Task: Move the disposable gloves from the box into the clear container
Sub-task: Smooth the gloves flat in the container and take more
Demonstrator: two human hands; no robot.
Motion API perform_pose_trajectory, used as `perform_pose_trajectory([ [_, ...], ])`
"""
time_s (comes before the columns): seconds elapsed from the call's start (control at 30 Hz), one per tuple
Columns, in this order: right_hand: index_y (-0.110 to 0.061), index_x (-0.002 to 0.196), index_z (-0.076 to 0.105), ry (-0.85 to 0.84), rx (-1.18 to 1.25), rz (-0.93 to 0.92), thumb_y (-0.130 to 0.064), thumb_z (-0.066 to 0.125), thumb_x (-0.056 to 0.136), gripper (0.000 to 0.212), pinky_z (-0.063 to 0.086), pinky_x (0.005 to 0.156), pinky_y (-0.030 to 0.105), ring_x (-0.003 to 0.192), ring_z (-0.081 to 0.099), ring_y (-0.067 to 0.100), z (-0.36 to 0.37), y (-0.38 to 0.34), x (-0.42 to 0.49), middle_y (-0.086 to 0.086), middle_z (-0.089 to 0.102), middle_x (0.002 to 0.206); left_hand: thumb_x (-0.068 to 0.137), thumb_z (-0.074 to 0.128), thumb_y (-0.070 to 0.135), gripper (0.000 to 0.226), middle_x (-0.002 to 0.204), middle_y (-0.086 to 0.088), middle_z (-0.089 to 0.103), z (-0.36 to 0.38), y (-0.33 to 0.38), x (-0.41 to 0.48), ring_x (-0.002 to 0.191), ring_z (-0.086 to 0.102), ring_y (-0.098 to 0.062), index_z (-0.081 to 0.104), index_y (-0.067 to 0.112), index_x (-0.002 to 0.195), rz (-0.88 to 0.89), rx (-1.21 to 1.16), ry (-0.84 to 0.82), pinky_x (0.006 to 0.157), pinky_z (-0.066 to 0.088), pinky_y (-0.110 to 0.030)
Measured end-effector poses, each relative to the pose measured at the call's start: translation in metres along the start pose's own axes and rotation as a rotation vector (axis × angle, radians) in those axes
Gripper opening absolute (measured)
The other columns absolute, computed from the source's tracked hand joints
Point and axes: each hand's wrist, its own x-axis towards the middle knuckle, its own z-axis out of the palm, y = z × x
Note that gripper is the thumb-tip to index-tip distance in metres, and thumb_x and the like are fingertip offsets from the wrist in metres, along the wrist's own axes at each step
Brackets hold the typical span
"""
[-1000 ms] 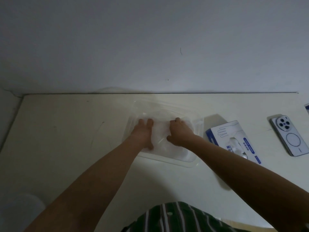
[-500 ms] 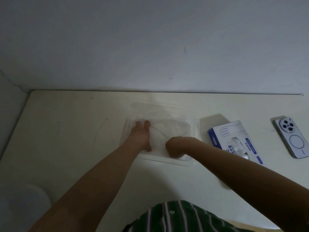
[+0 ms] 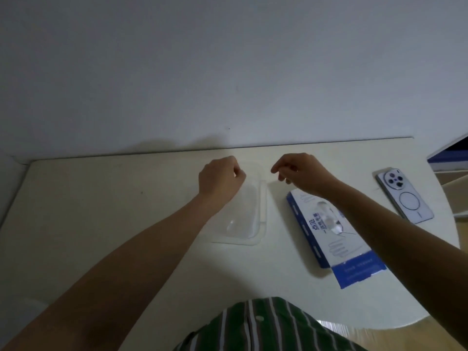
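Observation:
The clear container (image 3: 249, 216) lies lengthwise on the table's middle, and I see the tabletop through it. My left hand (image 3: 220, 177) hovers at its far left corner with fingers curled into a pinch. My right hand (image 3: 297, 173) is at the far right corner, fingertips pinched together. Both seem to grip the thin far rim, though the clear plastic there is hard to make out. The blue and white glove box (image 3: 326, 233) lies to the right under my right forearm, with its near flap open. No loose gloves show.
A white phone (image 3: 404, 198) lies face down at the right. A blue-edged object (image 3: 448, 155) sits at the far right corner. The wall runs along the table's back edge, close behind my hands.
Both hands have left the pile they pressed in the container and now pinch at its far edge. The white pile no longer shows. The container and box sit turned lengthwise. The view has shifted.

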Motion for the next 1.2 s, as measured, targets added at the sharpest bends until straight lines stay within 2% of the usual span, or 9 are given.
perform_pose_trajectory([
  [0.13,-0.02,0.092,0.069,-0.039,-0.174,0.177,-0.01,0.056,0.091,0.016,0.056,0.074,0.03,0.074,0.066,0.016,-0.022,0.06,-0.034,0.0,0.071,0.088,0.088,0.056,0.033,0.015,0.081,0.004,0.066,0.015,0.069,0.0,0.077,0.059,-0.018,0.064,0.021,0.084,0.139,-0.138,-0.075,0.067,0.042,-0.026],
  [0.3,-0.022,0.099,0.066,-0.08,-0.288,0.272,-0.019,0.066,0.088,0.012,0.051,0.075,0.02,0.081,0.062,0.007,-0.018,0.107,-0.077,-0.003,0.067,0.1,0.087,0.062,0.025,0.009,0.087,0.006,0.064,0.056,0.127,-0.01,0.082,0.062,-0.015,0.063,0.02,0.094,0.3,-0.156,-0.372,0.068,0.042,-0.024],
  [0.4,-0.026,0.102,0.064,0.007,-0.316,0.252,-0.031,0.064,0.089,0.014,0.053,0.078,0.026,0.083,0.059,0.009,-0.007,0.116,-0.087,-0.004,0.062,0.099,0.086,0.065,0.025,0.023,0.103,0.0,0.066,0.083,0.138,-0.015,0.089,0.062,-0.017,0.063,0.019,0.108,0.29,-0.099,-0.498,0.076,0.047,-0.027],
  [0.5,-0.026,0.111,0.063,0.099,-0.327,0.225,-0.04,0.06,0.09,0.026,0.053,0.076,0.031,0.081,0.058,0.013,0.003,0.12,-0.086,-0.003,0.059,0.1,0.088,0.063,0.026,0.022,0.107,-0.002,0.066,0.103,0.137,-0.016,0.094,0.062,-0.02,0.062,0.018,0.109,0.259,-0.03,-0.555,0.083,0.05,-0.03],
  [0.67,-0.02,0.093,0.072,0.153,-0.405,0.154,-0.033,0.061,0.091,0.017,0.054,0.072,0.031,0.077,0.059,0.015,0.013,0.131,-0.084,0.0,0.059,0.096,0.084,0.069,0.023,0.022,0.106,-0.004,0.064,0.119,0.133,-0.013,0.097,0.06,-0.022,0.059,0.017,0.103,0.205,-0.025,-0.572,0.083,0.047,-0.029],
  [0.8,-0.017,0.087,0.071,0.23,-0.219,0.113,-0.024,0.066,0.088,0.009,0.051,0.069,0.027,0.077,0.057,0.013,0.003,0.136,-0.081,-0.002,0.059,0.092,0.08,0.074,0.024,0.031,0.105,-0.001,0.064,0.124,0.133,-0.009,0.099,0.059,-0.02,0.057,0.017,0.105,0.204,-0.011,-0.582,0.079,0.042,-0.025],
  [0.93,-0.019,0.086,0.064,0.428,0.114,0.142,-0.018,0.067,0.088,0.003,0.047,0.069,0.016,0.079,0.058,0.006,-0.015,0.136,-0.084,-0.007,0.061,0.09,0.077,0.076,0.025,0.045,0.104,-0.002,0.061,0.126,0.13,-0.007,0.093,0.057,-0.021,0.049,0.013,0.111,0.2,-0.025,-0.577,0.076,0.045,-0.03],
  [1.07,-0.018,0.097,0.059,0.326,0.26,0.229,-0.019,0.058,0.095,0.002,0.042,0.062,0.009,0.082,0.057,0.001,-0.015,0.135,-0.087,-0.009,0.061,0.093,0.076,0.077,0.031,0.058,0.107,-0.006,0.06,0.127,0.132,-0.009,0.096,0.058,-0.026,0.042,0.011,0.118,0.251,0.039,-0.547,0.076,0.045,-0.033],
  [1.2,-0.016,0.106,0.061,0.258,0.264,0.306,-0.021,0.061,0.092,0.014,0.044,0.067,0.011,0.091,0.06,0.011,-0.017,0.141,-0.084,-0.003,0.063,0.1,0.075,0.074,0.049,0.065,0.104,0.0,0.058,0.124,0.134,-0.006,0.093,0.058,-0.023,0.039,0.015,0.118,0.24,0.047,-0.564,0.076,0.049,-0.034],
])
